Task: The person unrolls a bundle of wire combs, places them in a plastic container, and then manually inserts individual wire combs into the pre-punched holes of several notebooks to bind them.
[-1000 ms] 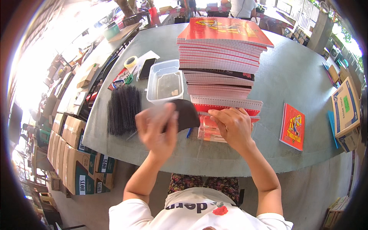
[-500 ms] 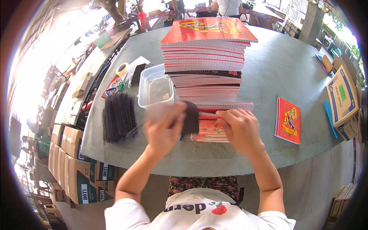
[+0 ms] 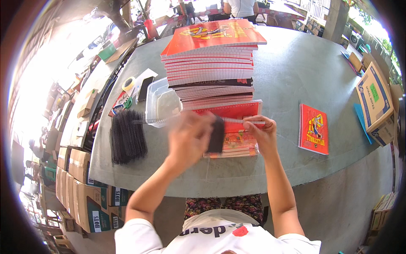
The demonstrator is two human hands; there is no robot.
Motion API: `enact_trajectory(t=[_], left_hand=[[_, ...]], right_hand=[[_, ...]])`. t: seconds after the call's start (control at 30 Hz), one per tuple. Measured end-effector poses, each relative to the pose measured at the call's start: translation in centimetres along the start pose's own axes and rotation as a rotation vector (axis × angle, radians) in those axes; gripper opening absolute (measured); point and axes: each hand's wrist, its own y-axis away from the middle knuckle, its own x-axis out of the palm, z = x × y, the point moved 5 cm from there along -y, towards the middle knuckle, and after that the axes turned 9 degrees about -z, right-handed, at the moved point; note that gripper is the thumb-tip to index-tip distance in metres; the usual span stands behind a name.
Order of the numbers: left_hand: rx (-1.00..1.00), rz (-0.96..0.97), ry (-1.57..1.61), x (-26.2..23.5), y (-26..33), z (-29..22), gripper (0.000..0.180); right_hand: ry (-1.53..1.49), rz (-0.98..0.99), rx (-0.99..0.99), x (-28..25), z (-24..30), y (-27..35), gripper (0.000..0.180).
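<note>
- A tall stack of red notebooks (image 3: pixel 213 63) stands on the grey table (image 3: pixel 292 76), just beyond both hands; it walls off the far side of the work spot.
- Left of the stack sits a clear plastic tub (image 3: pixel 160 103), and nearer and further left lies a pile of black spiral bindings (image 3: pixel 127 135). A tape roll (image 3: pixel 128 83) and small scissors lie beyond the tub.
- To the right, well apart from the hands, a single red notebook (image 3: pixel 314 129) lies flat; a cardboard box (image 3: pixel 376 101) stands at the table's right edge.
- The red notebook being bound (image 3: pixel 230 112) lies on a low pile at the foot of the stack, with a wire spiral (image 3: pixel 148 121) running along its near edge and sticking out left toward the tub.
- The left hand (image 3: pixel 190 137) is blurred and raised above the table, fingers curled around a dark, flat object (image 3: pixel 216 134); what that object is cannot be told.
- The right hand (image 3: pixel 263 133) pinches the spiral's right end at the notebook's corner, fingers narrow and bent.
- Both forearms come in from the near edge, elbows out.
- Open table lies between the hands and the single notebook, and along the near rim; cardboard cartons (image 3: pixel 82 186) crowd the floor on the left.
</note>
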Motion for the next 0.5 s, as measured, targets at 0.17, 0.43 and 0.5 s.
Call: enact_trajectory(t=[0.17,0.43,0.5], left_hand=[[0.017,-0.074,0.08,-0.6,-0.4,-1.7,0.027],[0.005,-0.48,-0.058,-2.3,-1.7,-2.6,0.025],[0.053,-0.27,-0.018,-0.5,-1.7,-2.8,0.024]], right_hand=[[0.02,0.028,0.025,-0.5,-0.3,0.4,0.011],[-0.016,0.072,-0.006,-0.3,0.0,0.3,0.017],[-0.05,0.076,-0.005,-0.4,-0.1,0.3,0.018]])
